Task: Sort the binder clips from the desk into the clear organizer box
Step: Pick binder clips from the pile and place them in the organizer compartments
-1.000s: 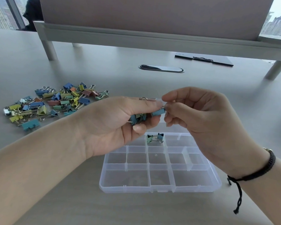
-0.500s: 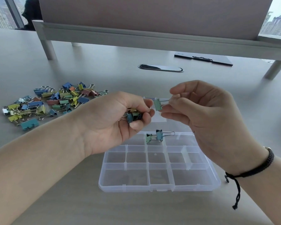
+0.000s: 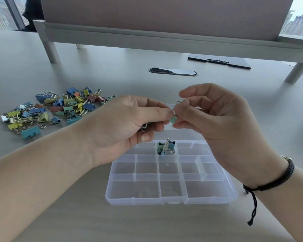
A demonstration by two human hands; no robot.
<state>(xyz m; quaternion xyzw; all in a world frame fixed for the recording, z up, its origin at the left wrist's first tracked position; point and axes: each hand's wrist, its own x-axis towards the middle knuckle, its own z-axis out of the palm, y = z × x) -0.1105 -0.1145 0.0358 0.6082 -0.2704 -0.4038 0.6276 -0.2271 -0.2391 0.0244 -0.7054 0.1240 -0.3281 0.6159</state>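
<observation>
A clear organizer box (image 3: 171, 198) with several compartments lies open on the desk in front of me. A few binder clips (image 3: 165, 147) sit in one compartment of its far row. Above the box, my right hand (image 3: 222, 126) pinches a small green binder clip (image 3: 172, 120) between thumb and fingers. My left hand (image 3: 122, 124) touches that clip with its fingertips and curls around a bunch of clips (image 3: 144, 127) in its palm, mostly hidden. A pile of coloured binder clips (image 3: 58, 109) lies on the desk to the left.
A raised grey shelf (image 3: 164, 39) on legs spans the back of the desk. A black clipboard (image 3: 219, 61) lies under it at the right, and an oval cable port (image 3: 172, 71) sits in the desk's middle. A black bracelet circles my right wrist.
My hands parted and came back together; the right hand now holds a green clip instead of the blue one. One more clip lies in the box's far compartment.
</observation>
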